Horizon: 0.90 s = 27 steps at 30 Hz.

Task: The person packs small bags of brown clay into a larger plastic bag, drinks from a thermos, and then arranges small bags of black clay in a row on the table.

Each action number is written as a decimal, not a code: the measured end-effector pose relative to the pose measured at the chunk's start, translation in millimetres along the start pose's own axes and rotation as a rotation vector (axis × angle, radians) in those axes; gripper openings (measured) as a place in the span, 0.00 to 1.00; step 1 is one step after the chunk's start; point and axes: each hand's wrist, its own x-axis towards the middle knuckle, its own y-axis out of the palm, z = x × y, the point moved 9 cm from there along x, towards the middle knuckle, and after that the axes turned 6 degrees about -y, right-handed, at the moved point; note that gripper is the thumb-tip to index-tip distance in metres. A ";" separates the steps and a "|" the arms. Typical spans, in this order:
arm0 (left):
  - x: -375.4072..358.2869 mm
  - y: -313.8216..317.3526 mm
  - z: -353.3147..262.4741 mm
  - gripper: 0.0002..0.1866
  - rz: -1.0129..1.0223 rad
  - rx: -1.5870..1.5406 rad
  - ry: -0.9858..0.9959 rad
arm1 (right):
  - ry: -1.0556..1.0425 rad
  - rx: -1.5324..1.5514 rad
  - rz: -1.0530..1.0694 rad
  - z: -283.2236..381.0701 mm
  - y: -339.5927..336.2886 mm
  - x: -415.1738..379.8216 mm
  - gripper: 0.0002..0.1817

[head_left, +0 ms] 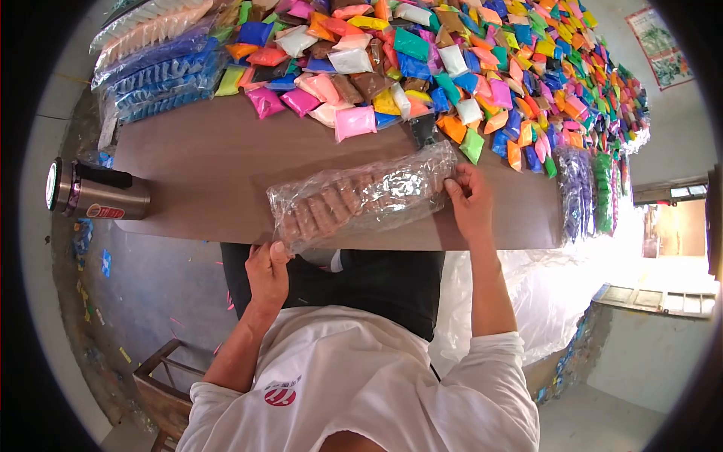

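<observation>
A long clear plastic bag [324, 211] with a row of brown packets inside stretches between my hands, above the table's near edge. My left hand [267, 273] pinches its lower left corner, fingers closed. At the other end, my right hand [471, 197] grips the bag's right edge between thumb and fingers. The bag tilts upward toward the right, and light glares off its film. Just beyond it lies a loose black packet [424, 130], at the front of a large heap of small coloured packets [452, 60].
Filled bags of blue packets [162, 83] are stacked at the table's [188, 166] back left. A steel flask [113, 192] lies at the left edge. Bags of purple packets [576, 192] and green packets [604, 192] hang at the right. A wooden chair [162, 384] stands lower left.
</observation>
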 end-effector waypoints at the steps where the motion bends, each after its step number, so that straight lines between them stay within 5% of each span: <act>1: -0.5 -0.5 0.9 0.23 -0.011 -0.018 -0.020 | -0.048 -0.039 -0.018 4.0 1.4 -5.3 0.19; 8: -1.0 0.8 1.9 0.22 -0.028 -0.071 -0.114 | -0.028 -0.064 -0.061 -3.1 -17.6 -6.9 0.22; 14: -1.9 0.5 5.0 0.24 -0.033 -0.010 -0.058 | -0.532 -0.322 -0.190 127.0 -19.3 -5.3 0.27; 20: 3.2 -0.5 1.7 0.19 -0.052 -0.039 -0.078 | -0.566 -0.459 0.160 82.9 48.4 -3.1 0.34; 27: -0.5 -3.3 -0.9 0.17 -0.042 -0.065 -0.062 | -0.750 -0.577 0.169 147.7 43.6 -5.4 0.51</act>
